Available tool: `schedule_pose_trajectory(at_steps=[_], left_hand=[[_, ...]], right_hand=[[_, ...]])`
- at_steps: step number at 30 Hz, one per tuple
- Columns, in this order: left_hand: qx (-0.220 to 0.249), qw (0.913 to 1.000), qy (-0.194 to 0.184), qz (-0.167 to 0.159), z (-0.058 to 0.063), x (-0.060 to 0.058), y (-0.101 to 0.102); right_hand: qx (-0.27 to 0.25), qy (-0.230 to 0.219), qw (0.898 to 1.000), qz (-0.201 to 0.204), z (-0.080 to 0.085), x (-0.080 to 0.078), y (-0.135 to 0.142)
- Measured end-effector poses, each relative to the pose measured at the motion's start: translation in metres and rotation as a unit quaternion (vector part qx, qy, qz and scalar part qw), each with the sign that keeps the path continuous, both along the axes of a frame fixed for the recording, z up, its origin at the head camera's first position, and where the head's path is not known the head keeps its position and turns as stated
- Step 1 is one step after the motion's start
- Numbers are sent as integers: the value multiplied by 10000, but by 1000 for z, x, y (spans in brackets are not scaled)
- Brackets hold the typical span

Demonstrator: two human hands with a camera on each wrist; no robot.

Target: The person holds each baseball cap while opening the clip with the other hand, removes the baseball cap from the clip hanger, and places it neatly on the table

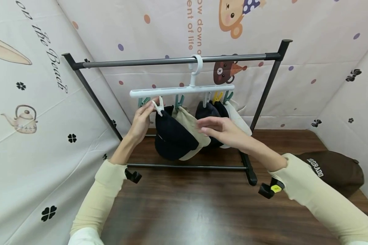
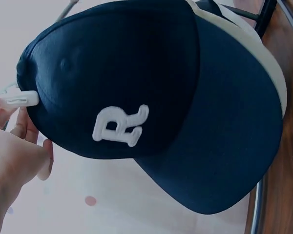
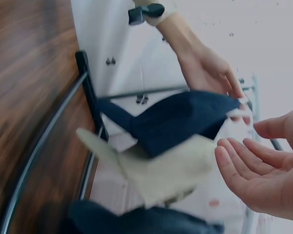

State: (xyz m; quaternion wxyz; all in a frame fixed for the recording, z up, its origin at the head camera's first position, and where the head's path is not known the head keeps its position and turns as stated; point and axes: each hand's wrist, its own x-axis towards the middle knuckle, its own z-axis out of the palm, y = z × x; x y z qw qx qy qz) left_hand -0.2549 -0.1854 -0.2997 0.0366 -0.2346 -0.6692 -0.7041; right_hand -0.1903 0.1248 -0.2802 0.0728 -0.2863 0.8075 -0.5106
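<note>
A navy cap (image 2: 136,63) with a raised white R hangs below the white clip hanger (image 1: 162,92). My left hand (image 1: 140,123) pinches the white clip (image 1: 160,106) at the cap's edge. In the left wrist view the clip (image 2: 20,99) sits at the crown's end, between my fingers. Just behind the navy cap hangs a beige cap (image 1: 187,121) on a green clip (image 1: 179,101). My right hand (image 1: 222,132), fingers loosely extended and holding nothing, is beside the beige cap. In the right wrist view its palm (image 3: 268,180) shows near both caps.
Further right on the hanger hang dark caps (image 1: 207,110) and a white cap (image 1: 237,117), under white, yellow and green clips. The hanger hooks over the black rack's bar (image 1: 135,63). A brown cap (image 1: 334,172) lies on the wooden floor at right. Printed cloth walls surround the rack.
</note>
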Motion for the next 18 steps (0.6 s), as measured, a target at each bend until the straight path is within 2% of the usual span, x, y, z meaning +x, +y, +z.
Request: schedule_pose_trajectory(at_steps=[8,14,18], left_hand=[[-272,9993,166,-201,4,12,5],[-152,9989,352,-281,6,13,8],[-47,9992,328,-208,7,13,8]], right_hand=[[218,223,9995,-46,5,-3,-43],[357,259,9989,-132,1,-10,-61],[384,421,9982,-192,-1,-14,-70]])
